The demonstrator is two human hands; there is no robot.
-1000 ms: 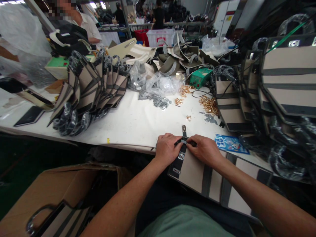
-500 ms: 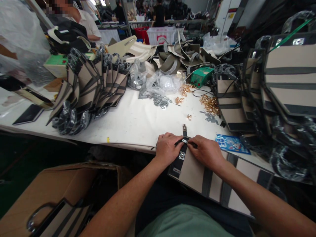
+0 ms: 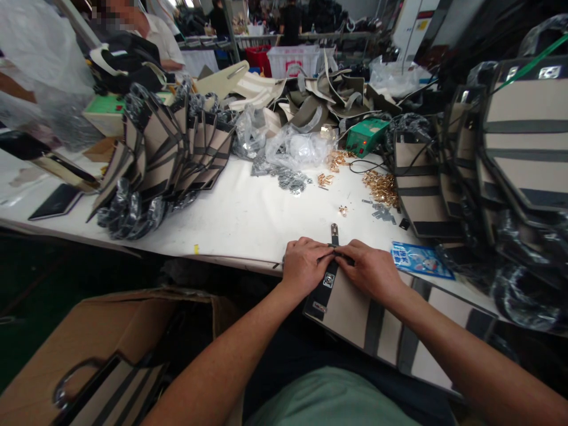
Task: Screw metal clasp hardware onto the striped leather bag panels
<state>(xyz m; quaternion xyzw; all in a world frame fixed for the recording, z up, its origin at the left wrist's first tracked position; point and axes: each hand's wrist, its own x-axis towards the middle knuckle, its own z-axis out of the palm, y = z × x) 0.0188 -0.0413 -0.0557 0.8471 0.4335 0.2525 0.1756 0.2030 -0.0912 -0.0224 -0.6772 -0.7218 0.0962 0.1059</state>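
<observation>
A beige panel with dark strips (image 3: pixel 348 307), which looks like a bag piece, lies at the table's front edge and reaches toward me. My left hand (image 3: pixel 306 263) is closed at its far corner, thumb and fingertips pressed against the dark border. From the other side my right hand (image 3: pixel 370 269) grips the same corner, its fingertips meeting the left ones. Whatever small part is under the fingertips is hidden. Beyond them a short dark tab with a metal fitting (image 3: pixel 334 229) sticks out. Closer to me, a square metal fitting (image 3: pixel 328 280) and a smaller metal plate (image 3: pixel 319 307) sit on the border.
Gold-coloured metal parts (image 3: pixel 380 188), grey flat plates (image 3: pixel 381 213) and silver pieces (image 3: pixel 291 180) lie on the white table (image 3: pixel 248 213). Stacked panels (image 3: pixel 164 148) stand left, more (image 3: pixel 421 189) right. A blue packet (image 3: pixel 421 259), green device (image 3: pixel 367 137) and cardboard box (image 3: pixel 102 331) are around.
My fingertips have closed together over the small silver plate that showed between them, which is now covered. The view has shifted slightly; the panel stays in place.
</observation>
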